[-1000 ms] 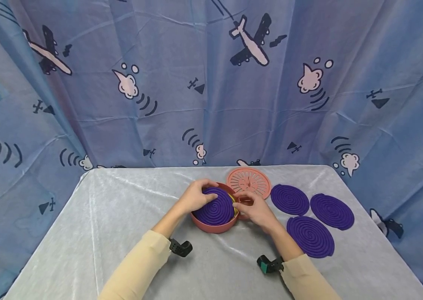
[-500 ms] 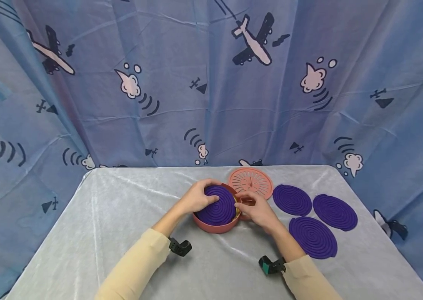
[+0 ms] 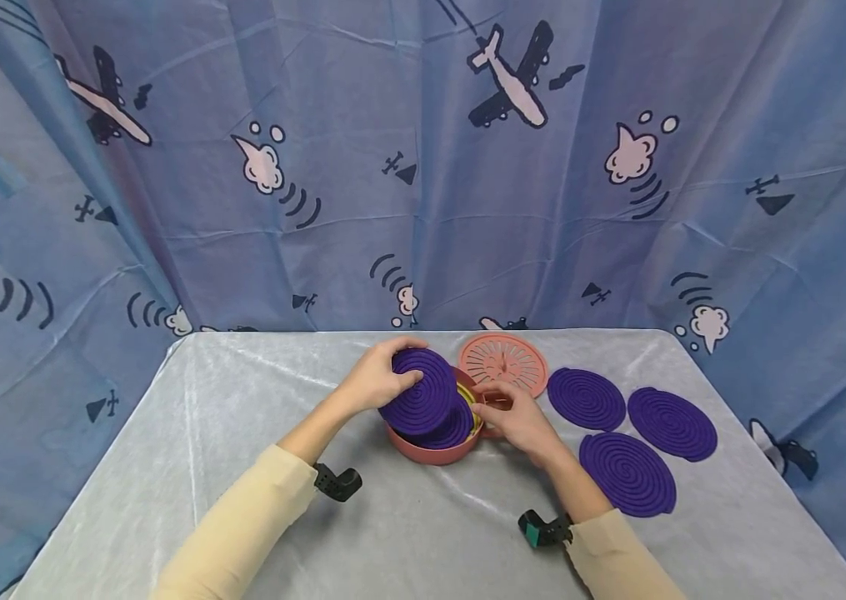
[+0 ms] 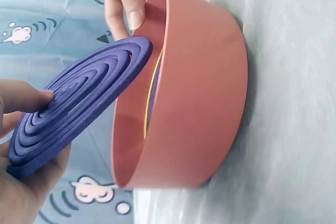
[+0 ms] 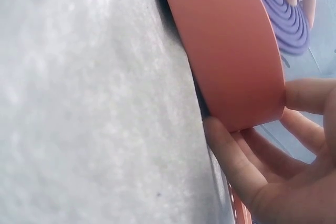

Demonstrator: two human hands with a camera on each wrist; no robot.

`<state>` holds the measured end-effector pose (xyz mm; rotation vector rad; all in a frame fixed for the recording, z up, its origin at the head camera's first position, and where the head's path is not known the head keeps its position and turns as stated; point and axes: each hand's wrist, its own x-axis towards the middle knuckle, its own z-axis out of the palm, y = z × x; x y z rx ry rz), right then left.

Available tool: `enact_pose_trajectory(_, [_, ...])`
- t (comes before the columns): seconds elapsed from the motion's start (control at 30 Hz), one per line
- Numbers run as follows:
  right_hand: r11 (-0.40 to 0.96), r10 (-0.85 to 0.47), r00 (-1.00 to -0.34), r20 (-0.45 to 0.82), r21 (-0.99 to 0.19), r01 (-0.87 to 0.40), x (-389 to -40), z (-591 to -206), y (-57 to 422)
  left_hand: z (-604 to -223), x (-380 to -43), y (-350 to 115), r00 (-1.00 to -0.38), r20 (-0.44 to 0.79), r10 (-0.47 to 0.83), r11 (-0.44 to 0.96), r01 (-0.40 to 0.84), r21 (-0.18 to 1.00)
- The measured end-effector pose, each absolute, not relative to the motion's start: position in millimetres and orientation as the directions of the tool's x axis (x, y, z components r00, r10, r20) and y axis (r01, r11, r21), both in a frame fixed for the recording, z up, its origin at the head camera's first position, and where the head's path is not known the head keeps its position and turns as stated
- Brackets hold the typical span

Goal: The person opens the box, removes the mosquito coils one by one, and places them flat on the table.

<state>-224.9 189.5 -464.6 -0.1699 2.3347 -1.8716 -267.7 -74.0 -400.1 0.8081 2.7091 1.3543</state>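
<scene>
My left hand (image 3: 372, 385) pinches a purple mosquito coil (image 3: 418, 404), thumb on its face and fingers behind. The coil tilts over a round coral-red box (image 3: 430, 455). In the left wrist view this coil (image 4: 86, 90) stands partly above the rim. Another purple coil (image 3: 453, 432) lies inside the box, with a yellow edge (image 3: 472, 400) showing beside it. At the box's right side, my right hand (image 3: 518, 425) holds the wall, thumb at the rim. The right wrist view shows its fingers (image 5: 236, 161) spread against the box's side (image 5: 226, 40).
Behind the box lies a coral slotted lid (image 3: 503, 360) with a small upright piece in its middle. Three purple coils lie flat to the right: a back one (image 3: 586, 400), a far-right one (image 3: 673, 423) and a front one (image 3: 627, 473). A pale cloth (image 3: 257, 367) covers the table.
My left hand has lifted the purple coil up and to the left, partly out of the box, uncovering another coil below. The right hand stays at the box.
</scene>
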Motion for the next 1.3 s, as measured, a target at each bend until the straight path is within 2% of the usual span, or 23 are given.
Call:
enact_pose_trajectory(0.63, [0.226,-0.161,-0.986,-0.033,-0.974,-0.004,-225,-464,192,-399,-261,-160,-0.928,0.229,0.295,0.575,0.363,0.733])
enact_pose_trajectory(1.1, [0.254,-0.155,-0.987,-0.033,-0.967,-0.008,-225,-466,190,-426,-264,-235,-0.979,0.191,0.074,0.664,0.191,0.723])
enact_pose_trajectory(1.3, [0.262,-0.137,-0.989,-0.058,-0.965,0.020,-227,-468,187,-439,-262,-262,-0.987,0.158,-0.027,0.650,0.103,0.753])
